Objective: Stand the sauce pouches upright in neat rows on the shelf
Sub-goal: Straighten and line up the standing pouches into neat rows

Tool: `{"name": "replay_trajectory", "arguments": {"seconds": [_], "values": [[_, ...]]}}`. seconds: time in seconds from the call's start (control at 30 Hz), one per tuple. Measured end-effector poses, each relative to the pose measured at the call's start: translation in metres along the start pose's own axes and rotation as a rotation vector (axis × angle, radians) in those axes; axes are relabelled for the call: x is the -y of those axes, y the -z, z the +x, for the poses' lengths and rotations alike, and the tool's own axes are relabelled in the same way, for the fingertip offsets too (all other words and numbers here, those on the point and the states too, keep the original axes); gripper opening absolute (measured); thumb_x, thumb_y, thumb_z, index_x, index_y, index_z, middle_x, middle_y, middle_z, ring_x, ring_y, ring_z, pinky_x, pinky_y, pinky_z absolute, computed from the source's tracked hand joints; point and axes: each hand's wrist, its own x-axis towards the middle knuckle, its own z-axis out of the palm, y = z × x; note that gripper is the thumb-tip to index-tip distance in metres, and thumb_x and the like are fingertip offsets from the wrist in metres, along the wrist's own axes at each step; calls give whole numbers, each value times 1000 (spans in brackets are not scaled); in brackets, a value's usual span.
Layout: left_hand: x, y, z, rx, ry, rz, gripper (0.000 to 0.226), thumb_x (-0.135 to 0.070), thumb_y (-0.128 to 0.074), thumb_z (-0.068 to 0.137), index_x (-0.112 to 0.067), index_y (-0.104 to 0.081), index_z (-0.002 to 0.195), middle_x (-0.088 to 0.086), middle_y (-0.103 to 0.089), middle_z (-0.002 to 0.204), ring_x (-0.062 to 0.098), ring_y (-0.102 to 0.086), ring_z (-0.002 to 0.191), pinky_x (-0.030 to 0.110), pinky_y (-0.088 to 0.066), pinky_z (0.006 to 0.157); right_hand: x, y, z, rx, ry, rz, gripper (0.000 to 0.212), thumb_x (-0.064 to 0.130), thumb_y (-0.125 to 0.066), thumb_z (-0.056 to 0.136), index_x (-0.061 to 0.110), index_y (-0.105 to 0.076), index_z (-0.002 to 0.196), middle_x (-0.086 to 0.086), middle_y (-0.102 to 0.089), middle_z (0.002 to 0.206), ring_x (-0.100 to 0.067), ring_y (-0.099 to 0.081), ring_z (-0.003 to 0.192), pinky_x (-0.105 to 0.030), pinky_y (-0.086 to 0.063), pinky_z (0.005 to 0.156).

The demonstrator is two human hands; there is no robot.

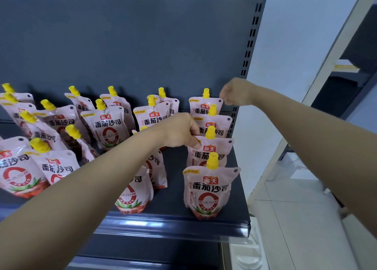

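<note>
Dark grey metal shelf (176, 165), with a back panel (122, 45) of the same colour. Pink sauce pouches with yellow caps stand across the deck.

Right-end column: four pouches upright, one behind the other, labels toward me. Counted from the back these are the rear pouch (204, 107), second pouch (216, 127), third pouch (214, 151) and front pouch (208, 190). The front pouch stands near the shelf lip.

My left hand (179, 131) is curled, with the thumb on the third pouch's top edge, pinching its upper left corner.

My right hand (234, 93) is curled, knuckles up, at the rear pouch's upper right corner. I cannot tell whether it pinches that corner or only sits beside it.

Middle pouches (109, 126) are roughly upright, and those nearer me are partly hidden under my left forearm. Left-end pouches (18, 167) lean at mixed angles and overlap.
</note>
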Motion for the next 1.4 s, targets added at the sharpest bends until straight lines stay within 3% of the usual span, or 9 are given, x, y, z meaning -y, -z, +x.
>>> {"name": "replay_trajectory", "arguments": {"seconds": [0.13, 0.33, 0.4, 0.53, 0.7, 0.9, 1.07, 1.27, 1.4], "values": [[0, -1, 1, -17, -12, -4, 12, -17, -72, 79, -10, -75, 88, 7, -73, 92, 22, -66, 87, 43, -52, 89, 4, -19, 18, -51, 94, -7, 45, 7, -61, 89, -6, -52, 131, -20, -56, 135, -36, -51, 125, -43, -41, 107], [4, -3, 2, -30, -10, -43, 12, -16, -74, 77, -8, -75, 85, 11, -74, 89, 25, -67, 87, 44, -53, 87, -3, -38, 41, -76, 85, 8, 24, 6, -57, 89, -12, -64, 104, -27, -67, 98, -40, -62, 93, -40, -52, 80], [2, -2, 2, -4, -17, -61, 14, -21, -74, 77, -11, -76, 85, 8, -75, 89, 23, -68, 88, 44, -53, 88, -6, -38, 43, -124, 77, 5, 21, 1, -57, 86, -13, -65, 99, -29, -68, 101, -43, -63, 98, -44, -54, 81], [-3, 9, 0, 1, -24, -220, 16, -42, -67, 78, -28, -72, 73, -20, -68, 68, -7, -61, 72, 19, -46, 77, -13, -36, 42, -153, 64, 2, 21, 0, -57, 85, -11, -67, 99, -26, -69, 105, -41, -63, 104, -46, -55, 87], [-11, 30, 2, 65, -42, -202, 29, -57, -61, 64, -37, -69, 83, -3, -73, 99, 11, -65, 100, 24, -46, 95, -16, -34, 40, -132, 69, 81, 19, 6, -59, 90, 0, -72, 102, -17, -71, 107, -30, -63, 105, -29, -47, 82], [-11, 32, 4, 258, -23, -92, 25, -26, -75, 76, -18, -73, 99, -14, -73, 91, -6, -64, 84, 8, -48, 82, -21, -34, 37, -104, 98, 98, 22, 9, -58, 93, 1, -70, 109, -13, -68, 103, -23, -57, 92, -25, -36, 75], [-5, 14, 12, 155, -57, 26, 3, -17, -75, 75, -15, -74, 75, 0, -73, 79, 18, -66, 77, 33, -53, 83, -22, -35, 35, -98, 101, 66, 21, 10, -57, 93, 0, -70, 108, -12, -64, 96, -20, -52, 86, -26, -36, 74], [-3, 5, 21, 53, -55, 43, 35, -17, -76, 73, -26, -58, 45, -14, -52, 44, 2, -46, 48, 23, -40, 62, -22, -35, 38, -87, 90, 53, 20, 5, -55, 93, 0, -70, 105, -12, -62, 91, -21, -52, 85, -26, -36, 73], [-5, 13, 12, 161, -60, -24, 11, -28, -75, 74, -23, -72, 65, -4, -72, 73, 8, -63, 71, 31, -53, 78, -21, -36, 38, -83, 90, 63, 19, 6, -56, 92, -2, -70, 103, -10, -58, 85, -23, -51, 81, -27, -37, 72]]}}
